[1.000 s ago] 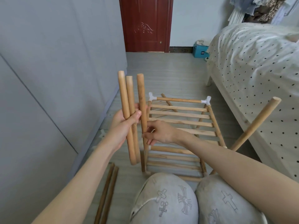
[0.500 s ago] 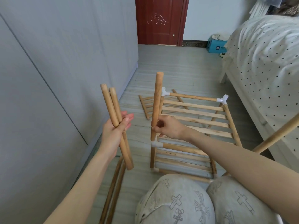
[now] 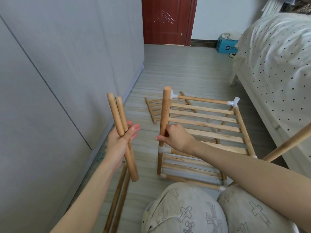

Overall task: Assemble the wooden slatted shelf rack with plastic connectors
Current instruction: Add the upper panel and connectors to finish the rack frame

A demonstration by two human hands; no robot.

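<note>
The part-built slatted rack [image 3: 205, 125] stands on the floor in front of my knees, with white plastic connectors [image 3: 233, 102] at its corners. My right hand [image 3: 175, 137] grips an upright wooden dowel [image 3: 165, 115] whose lower end sits in the near-left white connector [image 3: 162, 150]. My left hand [image 3: 122, 142] holds two more dowels [image 3: 120, 120] upright, off to the left of the rack, thumb across them and fingers fairly straight. Another dowel [image 3: 289, 143] slants up from the rack's near-right corner.
A loose slatted panel [image 3: 155, 107] lies on the floor behind the rack. Two thin rods [image 3: 117, 202] lie on the floor by my left forearm. Grey wardrobe doors run along the left, a bed [image 3: 276, 64] along the right, a red door [image 3: 166, 21] at the back.
My right hand took one dowel from the bundle and stood it in the rack's near-left connector. My left hand moved left and down with the other two dowels.
</note>
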